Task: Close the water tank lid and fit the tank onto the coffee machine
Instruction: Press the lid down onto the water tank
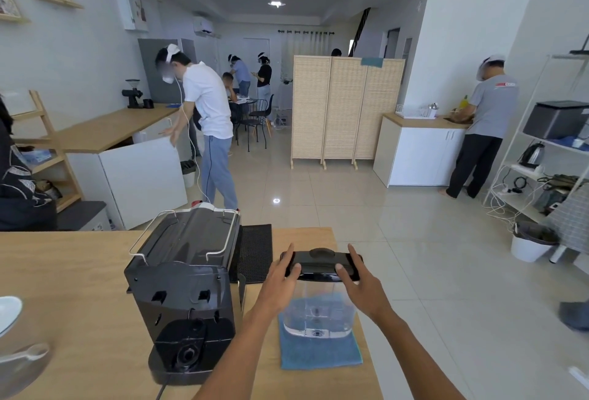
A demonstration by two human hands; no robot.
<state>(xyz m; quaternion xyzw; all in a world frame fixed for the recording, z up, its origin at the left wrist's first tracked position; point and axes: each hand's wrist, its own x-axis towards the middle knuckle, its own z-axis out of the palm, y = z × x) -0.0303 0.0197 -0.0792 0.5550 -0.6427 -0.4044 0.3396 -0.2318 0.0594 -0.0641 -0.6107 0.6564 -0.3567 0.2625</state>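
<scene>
A clear water tank [318, 313] with a black lid [322, 264] stands upright on a blue cloth [318, 352] on the wooden table. The lid lies flat on the tank's top. My left hand [280, 281] grips the lid's left end, thumb on top. My right hand [360, 281] grips its right end the same way. The black coffee machine [185, 285] stands just left of the tank with its back towards me; its rear seat with a round socket [188, 353] is bare.
A black ribbed mat [255, 253] lies behind the tank beside the machine. A white dish [9, 313] and a spoon [28, 353] sit at the table's left edge. The table's right edge [366, 336] runs close to the cloth. Several people stand in the room beyond.
</scene>
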